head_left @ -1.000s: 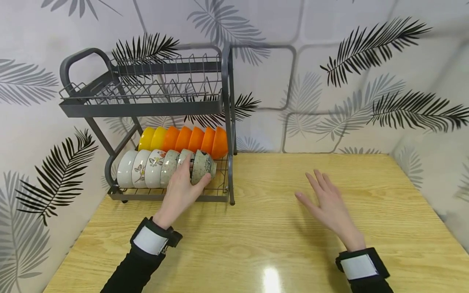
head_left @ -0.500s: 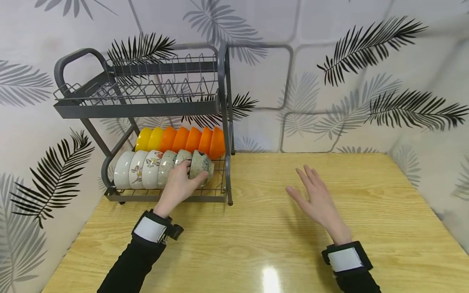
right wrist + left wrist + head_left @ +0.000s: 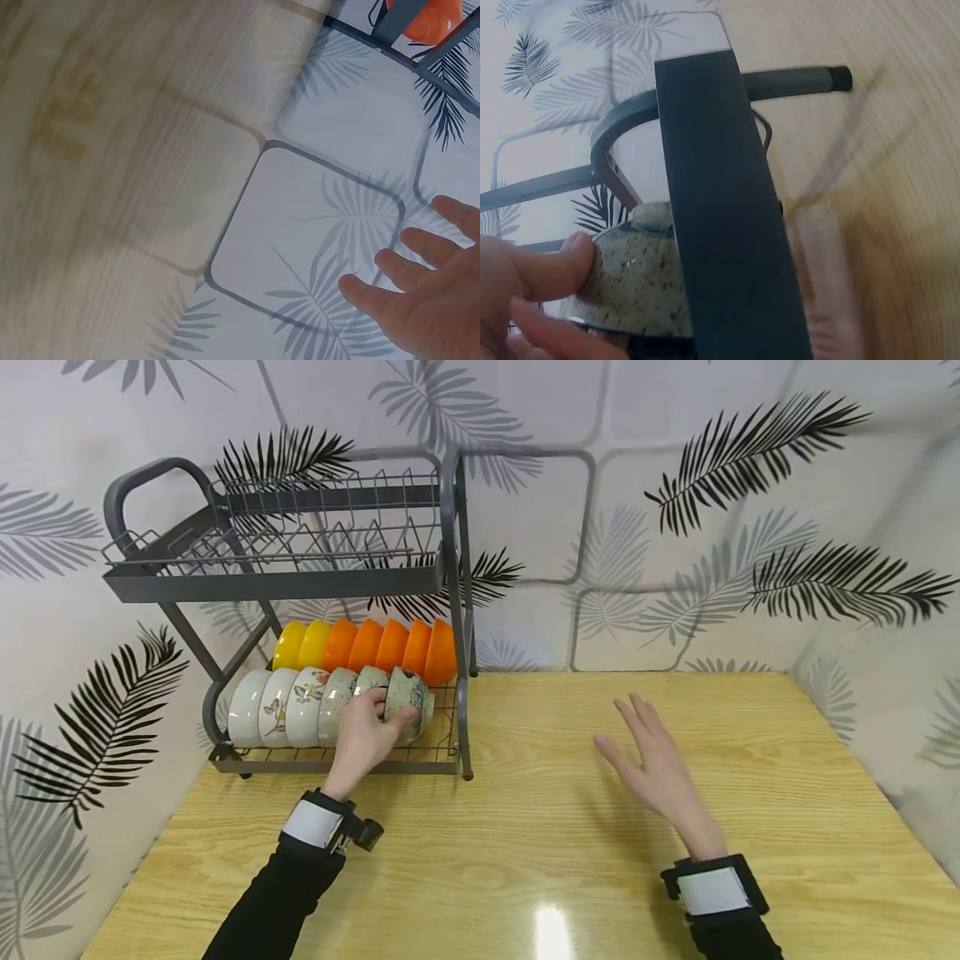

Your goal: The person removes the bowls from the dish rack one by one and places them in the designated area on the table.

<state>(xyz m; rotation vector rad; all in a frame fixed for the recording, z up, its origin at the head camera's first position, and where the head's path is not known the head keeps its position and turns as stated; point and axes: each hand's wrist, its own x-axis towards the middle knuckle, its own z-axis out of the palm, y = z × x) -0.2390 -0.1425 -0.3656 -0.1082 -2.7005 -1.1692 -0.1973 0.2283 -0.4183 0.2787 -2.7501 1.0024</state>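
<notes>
Pinched between thumb and fingers of the left hand (image 3: 363, 735): a speckled bowl (image 3: 412, 693), glazed, grey-green with dark flecks, round-walled, turned on its side with the narrow foot facing right, away from the palm. Located at the right end of the front row, on the lower tier of the dark grey metal rack (image 3: 285, 586). Directly left of the gripping fingers, two flecked bowls (image 3: 335, 706), then two floral white bowls (image 3: 303, 710) and one plain white bowl (image 3: 247, 710), all glossy and set on edge. Beyond the left hand, a back row of five smooth orange bowls (image 3: 392, 646) and two yellow bowls (image 3: 300, 645), likewise on edge. Above the left hand, an upper tier of thin bent wire within a flat-sided frame. Well to the right, right hand (image 3: 656, 768) held above the table (image 3: 480, 860), fingers extended, thumb spread apart. Below both hands, pale yellow wood grain with a glossy reflection. Behind both, a grey-white wall (image 3: 637, 518) printed with feathery leaves.
</notes>
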